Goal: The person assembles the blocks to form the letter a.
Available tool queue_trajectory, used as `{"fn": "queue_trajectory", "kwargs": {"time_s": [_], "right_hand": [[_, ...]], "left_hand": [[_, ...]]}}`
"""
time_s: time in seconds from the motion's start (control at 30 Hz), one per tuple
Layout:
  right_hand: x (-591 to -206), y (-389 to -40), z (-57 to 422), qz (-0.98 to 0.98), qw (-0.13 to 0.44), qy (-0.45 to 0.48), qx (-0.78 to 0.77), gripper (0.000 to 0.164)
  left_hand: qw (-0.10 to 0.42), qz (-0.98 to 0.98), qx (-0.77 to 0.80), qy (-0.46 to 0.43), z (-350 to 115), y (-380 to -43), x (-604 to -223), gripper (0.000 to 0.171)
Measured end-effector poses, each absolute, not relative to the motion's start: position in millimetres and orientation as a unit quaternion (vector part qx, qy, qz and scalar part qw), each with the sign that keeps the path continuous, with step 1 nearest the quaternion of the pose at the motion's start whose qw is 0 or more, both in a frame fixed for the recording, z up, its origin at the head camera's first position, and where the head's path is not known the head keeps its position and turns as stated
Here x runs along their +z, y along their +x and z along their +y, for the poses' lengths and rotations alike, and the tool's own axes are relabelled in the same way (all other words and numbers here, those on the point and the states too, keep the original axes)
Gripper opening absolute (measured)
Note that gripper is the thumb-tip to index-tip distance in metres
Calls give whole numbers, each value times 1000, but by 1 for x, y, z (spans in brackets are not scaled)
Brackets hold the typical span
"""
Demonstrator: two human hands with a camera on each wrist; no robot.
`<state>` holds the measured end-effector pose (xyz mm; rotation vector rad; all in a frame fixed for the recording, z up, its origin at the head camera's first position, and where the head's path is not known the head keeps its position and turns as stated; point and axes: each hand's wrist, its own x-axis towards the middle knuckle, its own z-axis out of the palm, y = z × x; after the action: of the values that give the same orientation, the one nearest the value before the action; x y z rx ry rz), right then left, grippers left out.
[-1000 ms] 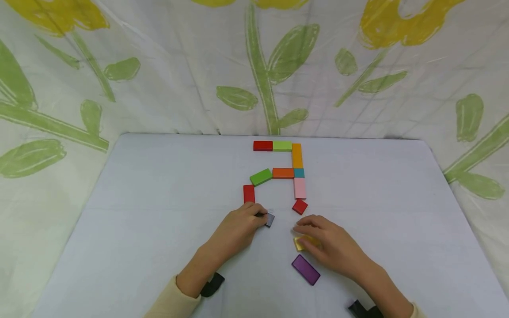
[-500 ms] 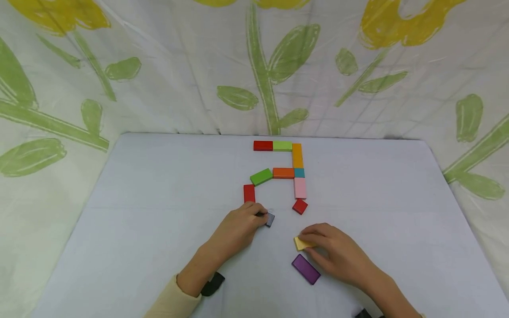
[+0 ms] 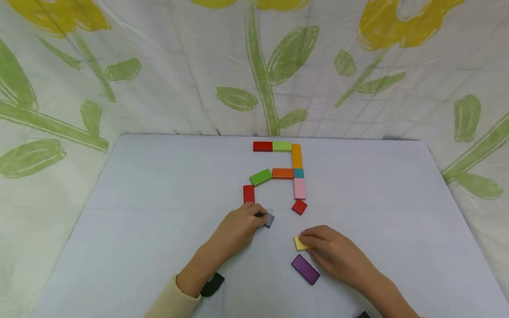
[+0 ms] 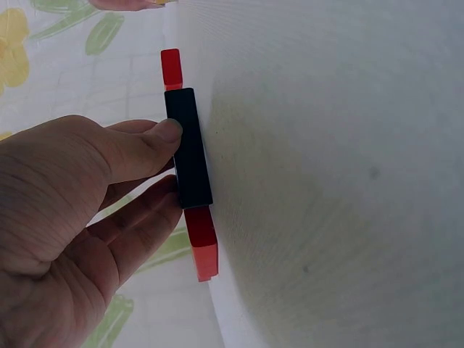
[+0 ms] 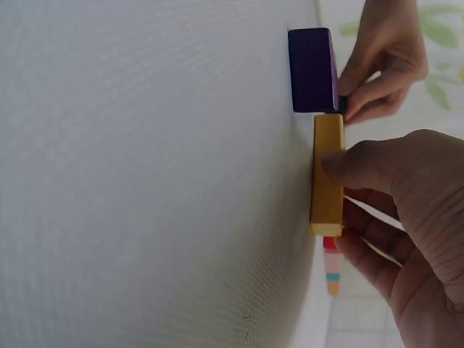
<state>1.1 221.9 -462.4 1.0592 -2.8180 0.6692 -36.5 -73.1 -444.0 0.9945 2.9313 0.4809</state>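
Note:
My left hand pinches a dark block just in front of the left red block. In the left wrist view the thumb lies on the near long face of this black block. My right hand grips a yellow block between thumb and fingers, its left end showing. In the right wrist view the thumb presses the side of the yellow block. A purple block lies slantwise in front of the yellow one, nearer the body.
Farther back, colored blocks form a bent line: red, light green, orange-yellow, teal, pink, orange and green. A turned red block touches the pink one's near end. A flowered cloth hangs behind the white table.
My right hand has drawn slightly back toward the body, and its fingers have closed on the yellow block. The left hand keeps its place on the dark block.

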Motion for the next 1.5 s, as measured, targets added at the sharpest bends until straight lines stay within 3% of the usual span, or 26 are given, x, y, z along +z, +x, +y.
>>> {"fn": "queue_trajectory", "kwargs": {"time_s": [1.17, 1.5], "right_hand": [[-460, -21, 229, -922, 109, 272, 254, 44], [-458, -30, 227, -933, 94, 234, 256, 41]], "left_hand": [[-2, 936, 133, 327, -73, -38, -446, 27], [4, 936, 146, 319, -73, -37, -447, 27]]}}
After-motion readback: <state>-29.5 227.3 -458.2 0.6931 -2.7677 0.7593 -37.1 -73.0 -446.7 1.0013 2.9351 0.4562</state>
